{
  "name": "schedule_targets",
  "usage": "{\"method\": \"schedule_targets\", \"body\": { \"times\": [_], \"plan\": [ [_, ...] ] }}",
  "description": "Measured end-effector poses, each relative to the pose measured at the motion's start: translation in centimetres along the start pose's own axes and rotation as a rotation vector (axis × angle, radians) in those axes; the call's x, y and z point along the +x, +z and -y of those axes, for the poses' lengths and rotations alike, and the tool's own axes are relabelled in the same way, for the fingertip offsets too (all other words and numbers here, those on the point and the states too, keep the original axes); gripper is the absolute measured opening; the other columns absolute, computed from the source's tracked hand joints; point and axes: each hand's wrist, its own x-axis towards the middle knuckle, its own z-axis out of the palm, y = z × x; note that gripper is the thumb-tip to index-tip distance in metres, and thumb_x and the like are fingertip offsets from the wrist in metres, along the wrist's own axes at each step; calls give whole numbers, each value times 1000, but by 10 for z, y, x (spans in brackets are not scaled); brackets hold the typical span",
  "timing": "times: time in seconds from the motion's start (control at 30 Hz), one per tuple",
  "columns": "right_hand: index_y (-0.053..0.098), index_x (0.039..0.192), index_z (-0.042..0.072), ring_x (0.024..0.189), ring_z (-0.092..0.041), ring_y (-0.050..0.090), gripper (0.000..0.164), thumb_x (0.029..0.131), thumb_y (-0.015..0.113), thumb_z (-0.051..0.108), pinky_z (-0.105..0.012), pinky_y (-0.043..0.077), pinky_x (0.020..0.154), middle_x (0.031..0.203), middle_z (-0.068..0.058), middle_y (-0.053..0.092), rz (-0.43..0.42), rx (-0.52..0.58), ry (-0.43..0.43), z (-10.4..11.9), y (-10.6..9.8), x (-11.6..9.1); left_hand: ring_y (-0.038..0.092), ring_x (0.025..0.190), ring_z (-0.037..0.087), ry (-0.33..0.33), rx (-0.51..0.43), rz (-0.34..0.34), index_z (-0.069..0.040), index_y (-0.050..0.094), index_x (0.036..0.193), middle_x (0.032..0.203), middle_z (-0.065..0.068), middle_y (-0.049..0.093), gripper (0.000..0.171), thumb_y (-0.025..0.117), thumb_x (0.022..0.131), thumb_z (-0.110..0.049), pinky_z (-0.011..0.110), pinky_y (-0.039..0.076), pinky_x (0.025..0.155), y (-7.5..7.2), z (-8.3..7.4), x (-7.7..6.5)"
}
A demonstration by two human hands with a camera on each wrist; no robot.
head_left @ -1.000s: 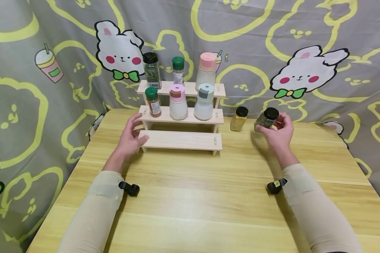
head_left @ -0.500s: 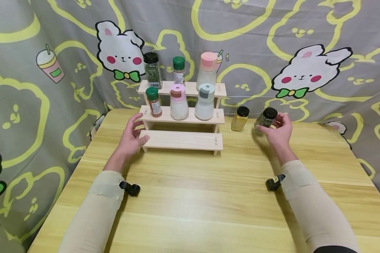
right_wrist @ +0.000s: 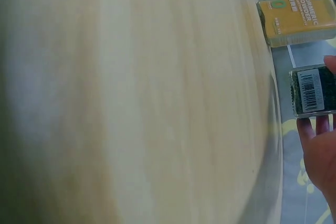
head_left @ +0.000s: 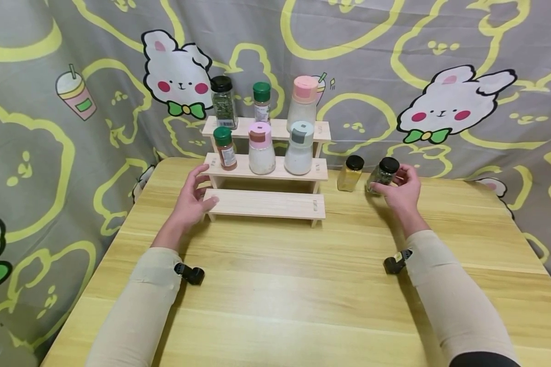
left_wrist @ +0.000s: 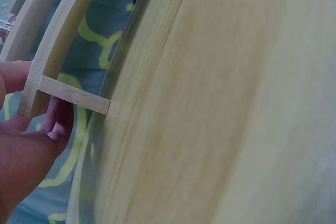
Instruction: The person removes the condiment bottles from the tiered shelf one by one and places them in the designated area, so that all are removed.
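Observation:
My right hand [head_left: 403, 196] grips a clear spice jar [head_left: 383, 176] of dark green herbs with a black lid, right of the rack. In the right wrist view the barcode on this herb jar [right_wrist: 313, 92] shows, and its base sits a little off the tabletop. Just left of it stands a yellow turmeric powder jar [head_left: 350, 174] with a black lid. My left hand [head_left: 192, 199] holds the left end of a three-step wooden rack [head_left: 264, 204], thumb over the lowest step. Under that step, the left hand's fingers [left_wrist: 62, 116] curl near the leg.
On the rack's top step are a herb jar [head_left: 224, 104], a green-capped bottle [head_left: 262, 102] and a pink-capped shaker [head_left: 303, 104]. The middle step bears a green-capped bottle [head_left: 226, 150], a pink-topped shaker [head_left: 261, 153] and a grey-topped shaker [head_left: 299, 153]. A patterned curtain [head_left: 358, 61] hangs behind the table [head_left: 280, 295].
My right hand has shifted slightly left with the herb jar, closer to the turmeric jar. The left hand stays on the rack. The head view has drifted a little.

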Motion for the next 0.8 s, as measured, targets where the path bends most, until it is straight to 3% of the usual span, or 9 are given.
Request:
{"method": "schedule_targets", "body": {
  "times": [0.07, 0.3, 0.53, 0.8],
  "plan": [
    [56, 111, 22, 100, -13, 53, 62, 65, 90, -3, -25, 43, 89, 110, 3, 50, 0, -10, -1, -1, 0, 1, 45, 123, 41, 0, -9, 4, -25, 30, 155, 145, 19, 41, 88, 60, 87, 21, 45, 34, 106, 0, 0, 0],
    [55, 114, 20, 105, -14, 51, 63, 66, 90, -2, -28, 43, 92, 113, 3, 50, 15, -30, 5, -4, 2, 4, 43, 124, 46, -14, -29, 25, -15, 27, 155, 146, 27, 37, 85, 58, 86, 23, 47, 34, 105, 4, -23, -8],
    [55, 114, 21, 105, -14, 49, 63, 67, 90, -3, -28, 43, 91, 113, 3, 50, 25, -40, 36, -6, 3, 5, 44, 124, 42, -13, -30, 14, -20, 28, 155, 146, 20, 40, 87, 59, 87, 22, 47, 33, 106, 1, -4, 0],
    [53, 113, 21, 103, -14, 48, 63, 67, 89, -4, -28, 43, 90, 113, 2, 49, 38, -35, 49, -10, 2, 7, 46, 121, 39, 1, -1, 1, -28, 31, 154, 144, 17, 42, 88, 61, 86, 21, 43, 36, 103, 0, 0, 0]
  ]
}}
